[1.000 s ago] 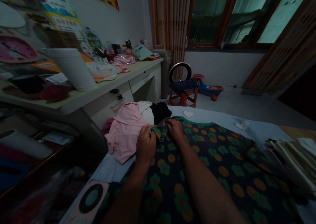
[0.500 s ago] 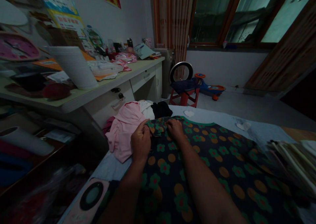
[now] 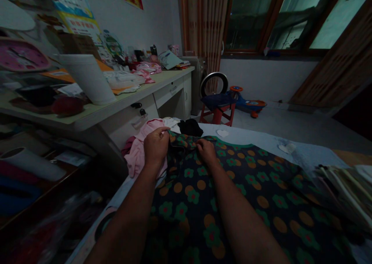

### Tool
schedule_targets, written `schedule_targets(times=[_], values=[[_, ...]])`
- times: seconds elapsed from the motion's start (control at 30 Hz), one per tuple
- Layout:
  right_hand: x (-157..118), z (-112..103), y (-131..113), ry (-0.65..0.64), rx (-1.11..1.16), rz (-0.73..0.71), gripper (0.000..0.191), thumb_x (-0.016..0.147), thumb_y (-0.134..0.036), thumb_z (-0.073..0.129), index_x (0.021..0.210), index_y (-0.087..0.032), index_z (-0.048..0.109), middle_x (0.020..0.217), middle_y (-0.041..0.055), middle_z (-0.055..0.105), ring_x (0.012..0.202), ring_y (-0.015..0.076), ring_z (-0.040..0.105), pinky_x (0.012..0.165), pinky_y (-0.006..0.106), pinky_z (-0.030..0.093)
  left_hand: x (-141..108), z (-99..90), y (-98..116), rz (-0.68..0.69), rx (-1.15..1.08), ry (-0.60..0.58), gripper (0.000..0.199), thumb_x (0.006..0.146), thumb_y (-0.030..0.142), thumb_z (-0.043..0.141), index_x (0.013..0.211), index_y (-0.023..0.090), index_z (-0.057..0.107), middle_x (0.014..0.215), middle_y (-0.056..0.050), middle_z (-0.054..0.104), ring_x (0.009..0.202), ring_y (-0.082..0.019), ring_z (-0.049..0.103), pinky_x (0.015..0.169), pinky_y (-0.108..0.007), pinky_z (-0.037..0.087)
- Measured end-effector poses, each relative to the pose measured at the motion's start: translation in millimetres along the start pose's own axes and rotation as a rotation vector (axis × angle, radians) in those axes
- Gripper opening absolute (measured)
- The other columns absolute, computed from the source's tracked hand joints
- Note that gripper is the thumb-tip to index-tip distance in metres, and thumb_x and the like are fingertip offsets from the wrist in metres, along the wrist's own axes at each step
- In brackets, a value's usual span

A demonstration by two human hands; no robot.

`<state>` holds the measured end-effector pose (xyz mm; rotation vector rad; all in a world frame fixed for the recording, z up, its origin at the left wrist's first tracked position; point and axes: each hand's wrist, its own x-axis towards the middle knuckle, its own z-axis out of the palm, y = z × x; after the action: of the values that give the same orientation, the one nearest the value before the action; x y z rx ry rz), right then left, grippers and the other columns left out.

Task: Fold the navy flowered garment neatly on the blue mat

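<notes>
A dark floral top (image 3: 213, 202) with green flowers, orange dots and a green neckline lies spread over the light blue cover. My left hand (image 3: 157, 145) is closed, pinching the top's far left edge and lifting that cloth slightly. A short way to the right, my right hand (image 3: 207, 152) is closed too, its fingers gripping the same upper edge near the neckline. Between them the cloth is drawn out in a short strip, with folds hanging under my left hand. A pink garment (image 3: 135, 155) lies just behind and left of my left hand.
A black cloth (image 3: 190, 128) lies beyond the top's edge. Folded clothes (image 3: 345, 194) are stacked on the right of the light blue cover (image 3: 255, 135). On the left stands a cluttered desk (image 3: 130, 97) with a white paper roll (image 3: 88, 80). A red stool (image 3: 217, 114) stands behind.
My left hand has moved left and slightly away from me, pulling the top's edge with it and covering more of the pink garment. My right hand has stayed nearly in place.
</notes>
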<state>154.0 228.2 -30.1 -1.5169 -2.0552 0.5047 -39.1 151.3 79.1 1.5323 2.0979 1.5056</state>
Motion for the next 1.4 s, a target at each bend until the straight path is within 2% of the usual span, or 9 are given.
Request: schedule_targets(times=[0.13,0.23,0.4,0.5,0.6,0.8,1.0,1.27,1.4], values=[[-1.7,-0.9,-2.6,0.001,-0.080,-0.010,0.024,0.094,-0.029,0.052,0.111,-0.022,0.067,0.113,0.0057,0.067,0.107,0.0202,0.055,0.097,0.032,0.033,25.9,3.5,-20.0,-0.135,-0.096,-0.054,0.034,0.075,0.027,0.050,0.094,0.015,0.074,0.066,-0.002,0.066,0.059,-0.015,0.060,0.054,-0.023,0.043],[-2.8,-1.3,-4.2,0.001,-0.114,-0.014,0.028,0.095,-0.032,0.051,0.117,-0.023,0.066,0.114,0.0070,0.066,0.108,0.0208,0.055,0.096,0.032,0.033,26.1,-1.4,-20.1,-0.174,-0.098,-0.063,0.035,0.075,0.023,0.049,0.101,0.014,0.070,0.077,-0.004,0.070,0.068,-0.017,0.066,0.063,-0.026,0.049],[-3.7,-1.1,-4.8,0.005,-0.115,-0.025,0.030,0.096,-0.033,0.050,0.120,-0.024,0.065,0.117,0.0065,0.066,0.110,0.0219,0.054,0.097,0.034,0.032,-20.4,-6.8,7.5,0.043,0.145,-0.085,0.034,0.081,0.024,0.056,0.115,0.020,0.058,0.104,-0.006,0.069,0.094,-0.022,0.066,0.086,-0.033,0.051],[-4.0,-0.6,-4.4,0.009,-0.108,-0.032,0.029,0.096,-0.033,0.050,0.120,-0.024,0.065,0.117,0.0065,0.066,0.110,0.0219,0.054,0.097,0.033,0.032,-50.7,4.3,17.5,0.241,0.388,-0.168,0.039,0.081,0.027,0.063,0.118,0.018,0.056,0.111,-0.011,0.063,0.109,-0.028,0.058,0.097,-0.039,0.046],[-4.2,-0.2,-3.9,0.015,-0.097,-0.037,0.029,0.096,-0.033,0.050,0.119,-0.024,0.065,0.117,0.0063,0.066,0.110,0.0215,0.054,0.098,0.033,0.032,-60.7,18.7,16.2,0.312,0.557,-0.193,0.057,0.082,0.035,0.066,0.135,0.019,0.050,0.118,-0.015,0.058,0.115,-0.033,0.053,0.097,-0.043,0.044],[-3.8,-1.2,-3.1,0.026,-0.079,-0.014,0.028,0.095,-0.029,0.049,0.117,-0.023,0.065,0.118,0.0066,0.064,0.111,0.0218,0.052,0.099,0.033,0.033,-36.0,27.8,14.6,0.220,0.415,-0.260,0.034,0.088,0.032,0.059,0.116,0.016,0.067,0.109,-0.013,0.068,0.109,-0.029,0.059,0.098,-0.039,0.046],[-1.9,-0.6,0.4,0.092,-0.125,0.040,0.031,0.094,-0.023,0.045,0.119,-0.020,0.064,0.124,0.0092,0.062,0.116,0.0232,0.050,0.098,0.033,0.035,-11.0,24.2,24.8,0.190,0.143,-0.159,0.038,0.084,0.022,0.057,0.120,0.018,0.065,0.117,-0.009,0.067,0.111,-0.024,0.062,0.102,-0.037,0.047],[-0.8,-3.0,7.0,0.106,-0.178,0.040,0.035,0.091,-0.018,0.044,0.120,-0.015,0.063,0.125,0.0111,0.062,0.118,0.0231,0.052,0.103,0.033,0.033,12.9,8.8,16.7,0.320,0.211,-0.239,0.059,0.074,0.005,0.048,0.132,0.016,0.055,0.128,-0.010,0.056,0.123,-0.022,0.054,0.109,-0.035,0.043],[-0.4,-4.8,9.7,0.039,-0.241,0.048,0.034,0.093,-0.021,0.044,0.119,-0.013,0.064,0.124,0.0131,0.063,0.120,0.0241,0.052,0.106,0.033,0.031,12.3,1.0,3.4,0.273,0.511,-0.305,0.054,0.079,0.009,0.048,0.131,0.021,0.056,0.132,-0.011,0.050,0.114,-0.025,0.059,0.096,-0.037,0.051]])
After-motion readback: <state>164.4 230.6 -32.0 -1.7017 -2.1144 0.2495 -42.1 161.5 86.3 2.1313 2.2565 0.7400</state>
